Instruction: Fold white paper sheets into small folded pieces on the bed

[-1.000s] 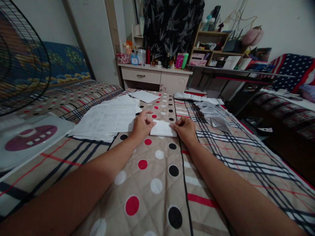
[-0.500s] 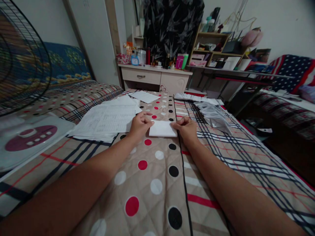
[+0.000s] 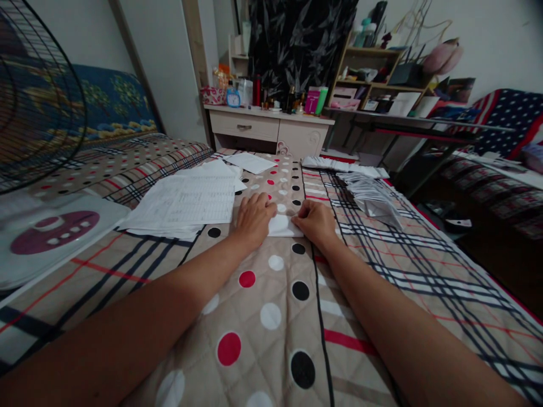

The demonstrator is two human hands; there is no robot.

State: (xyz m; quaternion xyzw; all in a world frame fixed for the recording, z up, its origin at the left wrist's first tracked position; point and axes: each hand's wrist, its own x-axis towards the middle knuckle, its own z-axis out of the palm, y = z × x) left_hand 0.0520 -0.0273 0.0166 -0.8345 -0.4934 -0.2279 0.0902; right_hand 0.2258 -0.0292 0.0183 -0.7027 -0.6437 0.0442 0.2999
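Note:
A small folded sheet of white paper (image 3: pixel 283 227) lies on the patterned quilt (image 3: pixel 271 294) in front of me. Palm down, my left hand (image 3: pixel 255 216) rests over its left part, with the fingers laid out on it and not gripping. At the other end, my right hand (image 3: pixel 314 220) pinches the paper's right side between thumb and fingers. Both hands cover parts of the paper, so its full outline is hidden.
Left of my hands lies a stack of printed sheets (image 3: pixel 186 200), with one loose sheet (image 3: pixel 250 163) beyond. Several folded papers (image 3: pixel 369 195) lie to the right. A fan (image 3: pixel 38 96) and a plastic package (image 3: pixel 55 237) are at left; a drawer cabinet (image 3: pixel 246 127) stands behind.
My left hand has shifted from pinching the paper's left corner to lying over its left part. My right hand still pinches the right side. The view has tilted slightly.

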